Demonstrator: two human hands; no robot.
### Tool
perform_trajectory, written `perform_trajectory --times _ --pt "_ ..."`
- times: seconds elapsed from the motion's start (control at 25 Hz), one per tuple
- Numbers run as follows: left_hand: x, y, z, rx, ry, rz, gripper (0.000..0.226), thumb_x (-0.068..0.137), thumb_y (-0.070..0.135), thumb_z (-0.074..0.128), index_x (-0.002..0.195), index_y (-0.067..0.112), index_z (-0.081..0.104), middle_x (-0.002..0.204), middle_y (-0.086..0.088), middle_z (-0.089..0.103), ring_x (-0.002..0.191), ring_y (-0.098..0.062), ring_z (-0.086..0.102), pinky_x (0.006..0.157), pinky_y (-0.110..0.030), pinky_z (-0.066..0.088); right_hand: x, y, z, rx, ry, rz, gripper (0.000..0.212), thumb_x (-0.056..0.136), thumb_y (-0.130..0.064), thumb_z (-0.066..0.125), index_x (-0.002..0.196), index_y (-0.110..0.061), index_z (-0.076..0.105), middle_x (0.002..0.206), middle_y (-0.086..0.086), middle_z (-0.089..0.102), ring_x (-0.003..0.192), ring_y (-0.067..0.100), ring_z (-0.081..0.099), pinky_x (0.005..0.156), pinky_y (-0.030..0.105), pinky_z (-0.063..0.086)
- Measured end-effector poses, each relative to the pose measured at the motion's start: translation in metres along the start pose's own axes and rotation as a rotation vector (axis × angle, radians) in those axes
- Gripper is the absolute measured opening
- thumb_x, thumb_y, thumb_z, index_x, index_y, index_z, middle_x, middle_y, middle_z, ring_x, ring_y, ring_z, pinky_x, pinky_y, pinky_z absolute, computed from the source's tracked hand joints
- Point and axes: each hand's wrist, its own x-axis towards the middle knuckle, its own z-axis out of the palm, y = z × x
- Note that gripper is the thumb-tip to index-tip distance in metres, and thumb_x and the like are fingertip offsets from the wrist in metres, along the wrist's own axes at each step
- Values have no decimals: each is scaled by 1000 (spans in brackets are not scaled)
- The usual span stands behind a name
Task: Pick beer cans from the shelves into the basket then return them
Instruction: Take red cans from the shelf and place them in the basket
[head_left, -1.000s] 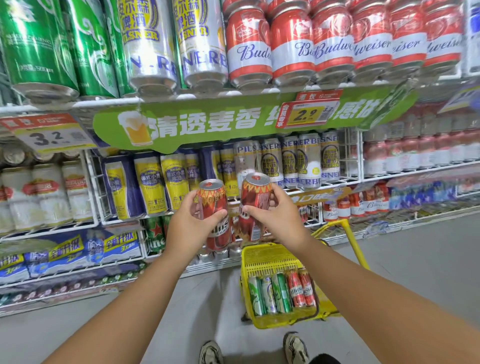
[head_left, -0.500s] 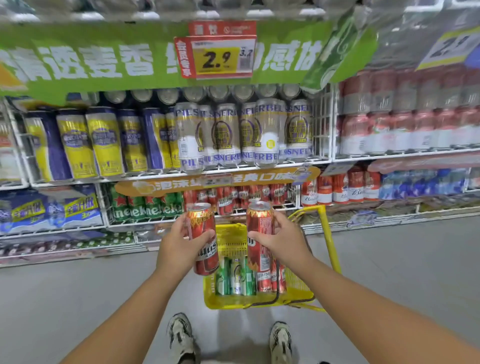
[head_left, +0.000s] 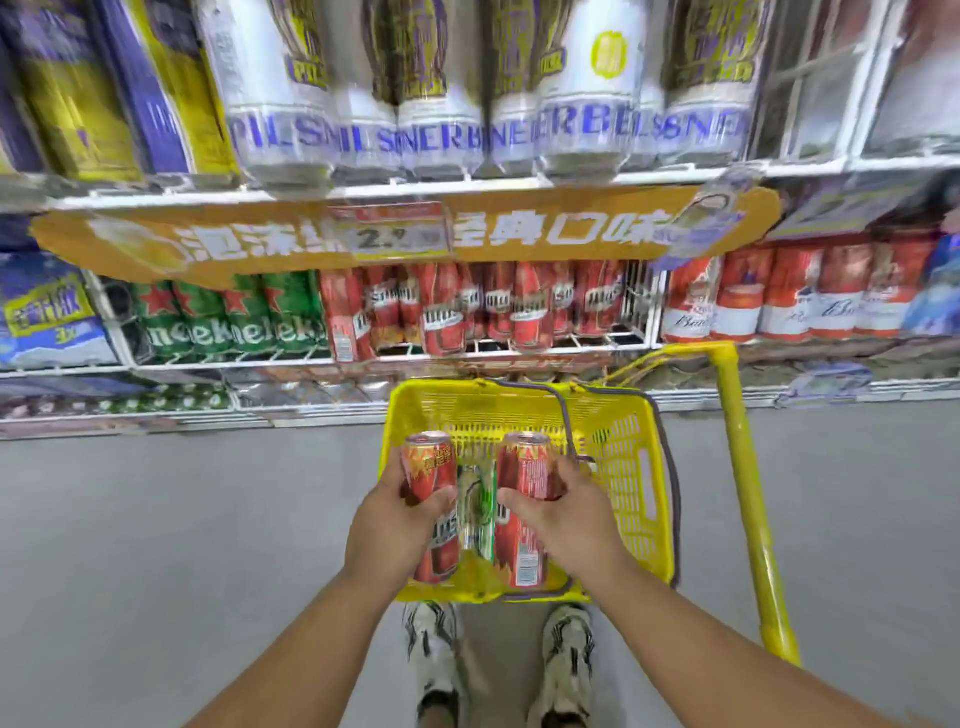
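Yellow plastic basket (head_left: 631, 441) with slotted lattice walls, grey wire handles and a yellow pull handle (head_left: 748, 509). Red cans with orange flame pattern and a white label band, one in the left hand (head_left: 387, 525), one in the right hand (head_left: 563, 519). Green and silver cans (head_left: 478, 512) between them. Far shelves: white cans with blue PILSNER lettering (head_left: 441, 130), green cans with red stars (head_left: 234, 317), red ones (head_left: 467, 306), orange banner (head_left: 545, 234) with white characters. Grey floor (head_left: 156, 545).

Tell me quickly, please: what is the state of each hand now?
Left hand: closed around a red can over the basket.
Right hand: closed around another red can over the basket.
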Motion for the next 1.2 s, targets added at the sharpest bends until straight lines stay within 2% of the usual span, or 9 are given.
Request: perform_trajectory --times 0.16,0.32,0.44,0.56,0.68,0.84,0.92,1.04,1.2 --pt "37 -38 36 44 -19 -52 45 83 45 77 122 43 54 88 22 72 85 -6 70 82 -35 57 37 37 29 -25 9 86 78 77 -48 82 144 -23 51 104 -9 73 80 2 67 67 13 47" --pt "71 -71 78 116 -57 -118 71 83 51 75 144 33 44 102 13 73 92 -16 69 80 -31 54 71 71 53 -138 40 157 87 80 -52 77 153 -23 39 125 4 67 102 19 65 74 21 40" --pt "87 -85 99 132 -65 -145 63 83 47 76 139 35 51 95 19 68 82 -9 62 76 -23 47 90 88 62 -218 39 227 97 80 -60 74 157 -20 30 105 10 71 77 19 66 63 27 46" --pt "102 -91 111 166 -99 -137 45 82 47 75 123 39 59 84 20 72 73 -6 65 68 -24 51 107 104 74 -196 20 270 91 80 -53 77 152 -13 39 82 6 70 58 13 62 47 28 44" --pt "117 -97 124 188 -116 -157 34 83 47 73 112 38 61 78 16 71 71 -8 67 67 -27 54 114 117 84 -190 54 261 96 79 -47 80 154 -9 34 76 3 65 68 19 65 53 28 44" --pt "128 -108 135 263 -75 -137 43 83 52 72 120 36 57 81 18 69 73 -12 65 68 -27 52 116 125 95 -260 123 269 78 75 -50 81 135 -11 52 108 9 50 92 31 62 76 32 52" --pt "130 -113 136 307 -62 -130 53 81 57 71 127 36 54 93 13 69 80 -19 67 73 -31 56 116 126 99 -333 134 259 73 75 -53 79 128 -9 55 120 13 49 103 34 61 84 34 53" --pt "130 -116 139 425 -14 -144 79 80 65 69 146 31 41 118 -6 52 88 -26 66 71 -30 50 115 125 102 -378 124 256 77 80 -56 75 134 -8 49 131 15 48 116 33 56 90 33 50" --pt "129 -121 136 409 -23 -106 72 84 60 67 142 23 45 110 -4 55 97 -25 63 81 -35 56 115 122 100 -344 105 268 91 83 -57 71 150 -9 34 141 15 41 128 32 50 97 34 49"
